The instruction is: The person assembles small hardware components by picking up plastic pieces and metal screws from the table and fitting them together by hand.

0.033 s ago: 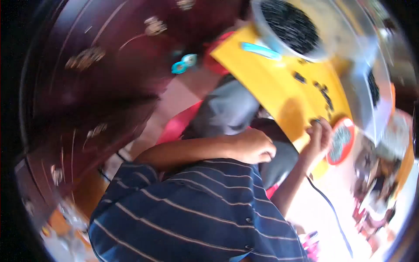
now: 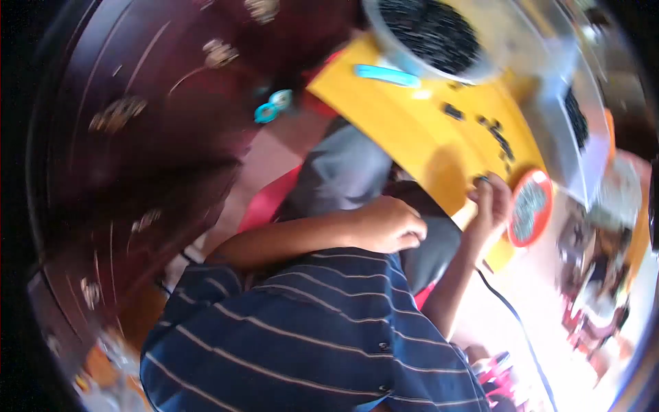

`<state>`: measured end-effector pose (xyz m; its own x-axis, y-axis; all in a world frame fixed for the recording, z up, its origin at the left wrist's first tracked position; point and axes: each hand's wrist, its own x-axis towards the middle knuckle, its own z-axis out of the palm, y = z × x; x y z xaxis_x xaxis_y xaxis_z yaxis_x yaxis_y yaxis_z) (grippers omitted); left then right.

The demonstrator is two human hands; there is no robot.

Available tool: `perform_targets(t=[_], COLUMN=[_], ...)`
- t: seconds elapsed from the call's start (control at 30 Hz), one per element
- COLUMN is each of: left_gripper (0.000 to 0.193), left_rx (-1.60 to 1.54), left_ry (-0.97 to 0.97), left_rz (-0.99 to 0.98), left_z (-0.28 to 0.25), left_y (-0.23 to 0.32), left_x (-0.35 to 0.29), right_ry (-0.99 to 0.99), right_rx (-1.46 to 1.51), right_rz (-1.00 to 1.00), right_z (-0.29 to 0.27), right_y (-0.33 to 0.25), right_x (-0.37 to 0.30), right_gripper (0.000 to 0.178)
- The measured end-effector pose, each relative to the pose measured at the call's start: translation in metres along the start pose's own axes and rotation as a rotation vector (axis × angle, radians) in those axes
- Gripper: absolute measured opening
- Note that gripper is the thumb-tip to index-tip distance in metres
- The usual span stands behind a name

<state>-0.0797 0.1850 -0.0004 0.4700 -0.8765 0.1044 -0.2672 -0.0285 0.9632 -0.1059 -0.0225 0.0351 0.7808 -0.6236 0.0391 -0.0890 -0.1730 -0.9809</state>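
Observation:
My right hand [image 2: 493, 206] is over the near right part of the yellow board [image 2: 405, 130]. Its fingers pinch a small dark piece [image 2: 482, 180], too blurred to name. Beside that hand, on its right, lies an orange-rimmed dish [image 2: 546, 213] of small silvery pieces [image 2: 528, 209]. Several small black parts [image 2: 504, 143] are scattered on the board beyond my fingers. My left hand [image 2: 395, 223] is in front of my body, above my lap, with its fingers curled closed. Whatever it may hold is hidden.
A clear tub [image 2: 489, 74] full of black pieces [image 2: 432, 34] stands at the board's far end, with a turquoise tool [image 2: 386, 75] before it. A translucent box [image 2: 566, 172] stands to the right. Dark red furniture [image 2: 165, 151] fills the left. A black cable [image 2: 515, 312] runs at lower right.
The whole view has shifted slightly, so the board, tub and dish appear a little further left and higher. Both hands keep much the same pose.

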Motion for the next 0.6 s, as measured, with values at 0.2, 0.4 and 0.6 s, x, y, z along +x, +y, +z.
perform_targets(t=[0.2,0.4,0.6], left_gripper=[0.013,0.014,0.014], left_rx=[0.123,0.144,0.117], left_ry=[-0.003,-0.01,0.035], left_rz=[-0.064,-0.069,-0.06], left_z=[-0.03,-0.026,-0.022], left_y=[0.011,0.004,0.01], left_x=[0.014,0.007,0.005], right_ry=[-0.106,-0.118,-0.03], right_rx=[-0.207,-0.517,-0.553], right_rz=[0.034,-0.185,-0.326], right_z=[0.014,0.026,0.051], right_y=[0.003,0.012,0.019], right_x=[0.002,0.042,0.06], right_gripper=[0.012,0.014,0.02])
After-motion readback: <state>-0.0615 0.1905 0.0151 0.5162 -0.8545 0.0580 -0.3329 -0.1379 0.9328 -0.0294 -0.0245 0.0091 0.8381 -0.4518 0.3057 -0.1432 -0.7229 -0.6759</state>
